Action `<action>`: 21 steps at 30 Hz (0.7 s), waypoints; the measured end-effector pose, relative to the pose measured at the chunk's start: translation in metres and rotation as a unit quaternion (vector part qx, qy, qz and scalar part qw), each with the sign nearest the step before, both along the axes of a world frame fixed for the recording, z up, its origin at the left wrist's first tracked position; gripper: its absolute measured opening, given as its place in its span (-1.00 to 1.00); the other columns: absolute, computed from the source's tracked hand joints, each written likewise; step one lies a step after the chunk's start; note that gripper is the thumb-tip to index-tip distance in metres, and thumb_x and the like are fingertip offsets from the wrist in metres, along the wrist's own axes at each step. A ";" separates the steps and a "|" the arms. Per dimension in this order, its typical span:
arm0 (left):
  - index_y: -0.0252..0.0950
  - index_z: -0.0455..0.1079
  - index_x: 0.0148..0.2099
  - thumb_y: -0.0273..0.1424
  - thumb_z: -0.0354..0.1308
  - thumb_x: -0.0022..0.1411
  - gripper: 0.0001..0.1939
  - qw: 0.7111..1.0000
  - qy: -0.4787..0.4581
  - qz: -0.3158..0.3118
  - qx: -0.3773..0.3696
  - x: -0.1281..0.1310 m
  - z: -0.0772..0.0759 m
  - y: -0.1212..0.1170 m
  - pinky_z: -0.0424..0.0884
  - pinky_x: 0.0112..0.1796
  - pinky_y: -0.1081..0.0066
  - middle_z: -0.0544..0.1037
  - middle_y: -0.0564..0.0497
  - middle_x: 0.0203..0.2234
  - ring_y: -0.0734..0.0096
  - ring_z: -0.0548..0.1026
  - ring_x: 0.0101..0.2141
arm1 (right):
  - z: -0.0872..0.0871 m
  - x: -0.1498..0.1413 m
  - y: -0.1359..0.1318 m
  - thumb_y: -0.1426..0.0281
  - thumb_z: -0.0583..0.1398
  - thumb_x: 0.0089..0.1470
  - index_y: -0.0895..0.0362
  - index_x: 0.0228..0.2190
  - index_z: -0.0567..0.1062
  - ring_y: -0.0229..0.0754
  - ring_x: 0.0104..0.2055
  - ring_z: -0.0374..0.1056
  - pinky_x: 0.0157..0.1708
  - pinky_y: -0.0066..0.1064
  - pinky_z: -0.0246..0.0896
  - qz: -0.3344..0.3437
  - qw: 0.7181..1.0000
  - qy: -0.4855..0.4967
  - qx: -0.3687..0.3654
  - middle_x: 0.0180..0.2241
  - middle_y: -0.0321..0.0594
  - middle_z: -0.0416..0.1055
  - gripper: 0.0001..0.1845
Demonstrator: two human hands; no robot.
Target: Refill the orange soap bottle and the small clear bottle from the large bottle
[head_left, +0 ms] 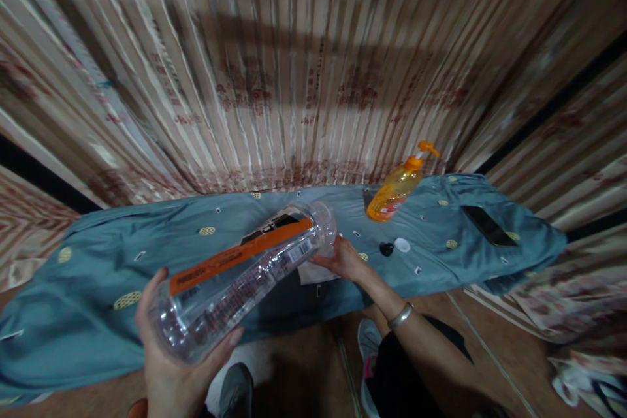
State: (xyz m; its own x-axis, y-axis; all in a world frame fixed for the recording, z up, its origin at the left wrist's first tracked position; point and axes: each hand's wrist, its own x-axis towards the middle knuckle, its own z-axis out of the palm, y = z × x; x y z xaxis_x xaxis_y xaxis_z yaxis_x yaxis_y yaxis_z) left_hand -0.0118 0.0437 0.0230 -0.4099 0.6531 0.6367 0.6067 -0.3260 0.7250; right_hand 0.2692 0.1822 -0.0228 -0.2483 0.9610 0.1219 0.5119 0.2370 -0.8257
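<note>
A large clear plastic bottle (235, 294) with an orange label band lies slantwise in the air between my hands, over the blue cloth. My left hand (179, 366) is wrapped round its nearer, lower-left end. At the far end, my right hand (345, 260) grips the bottle from its right side; its fingertips are partly hidden. Beneath that hand a pale flat piece (316, 274) rests on the cloth, mostly covered. Just right of it lie a small black cap (386, 249) and a white round disc (402, 245).
An orange pump bottle (394, 192) with yellow-orange liquid stands at the back of the blue cloth (98, 268). A dark phone-like slab (487, 225) lies at the right. Striped curtains (294, 78) hang close behind, and dark poles run along both sides.
</note>
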 end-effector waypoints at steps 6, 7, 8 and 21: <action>-0.05 0.24 0.41 -0.10 0.56 -0.29 0.17 1.000 0.000 -0.002 -0.007 0.002 0.003 0.000 0.26 0.26 0.02 0.41 -0.05 0.21 0.02 0.43 0.12 | 0.002 0.003 0.000 0.28 0.45 -0.07 0.07 0.05 0.50 0.19 0.05 0.55 0.07 0.05 0.48 0.016 1.000 0.010 -0.011 -0.01 -0.09 0.61 -0.38; -0.04 0.22 0.41 -0.12 0.57 -0.29 0.19 1.000 -0.001 -0.007 -0.013 0.000 0.001 0.000 0.30 0.24 0.03 0.39 -0.04 0.22 0.03 0.42 0.13 | 0.002 0.003 0.001 0.27 0.45 -0.06 0.06 0.05 0.50 0.18 0.05 0.55 0.08 0.04 0.47 0.023 1.000 0.013 -0.008 0.00 -0.11 0.60 -0.38; -0.01 0.20 0.42 -0.14 0.57 -0.29 0.20 1.000 -0.001 -0.017 -0.023 -0.002 0.000 -0.001 0.33 0.22 0.06 0.37 -0.03 0.24 0.03 0.41 0.15 | 0.002 0.004 0.001 0.27 0.45 -0.05 0.06 0.05 0.51 0.16 0.06 0.55 0.09 0.02 0.46 0.032 0.999 0.016 -0.004 0.01 -0.12 0.60 -0.40; 0.00 0.17 0.44 -0.10 0.55 -0.19 0.15 0.999 0.042 -0.024 0.014 -0.003 0.003 0.001 0.31 0.23 0.21 0.38 0.01 0.19 0.19 0.41 0.07 | 0.009 0.006 0.001 0.29 0.44 -0.05 0.08 -0.06 0.56 0.12 0.00 0.57 0.08 0.00 0.47 0.049 0.999 0.010 -0.019 -0.08 -0.13 0.63 -0.53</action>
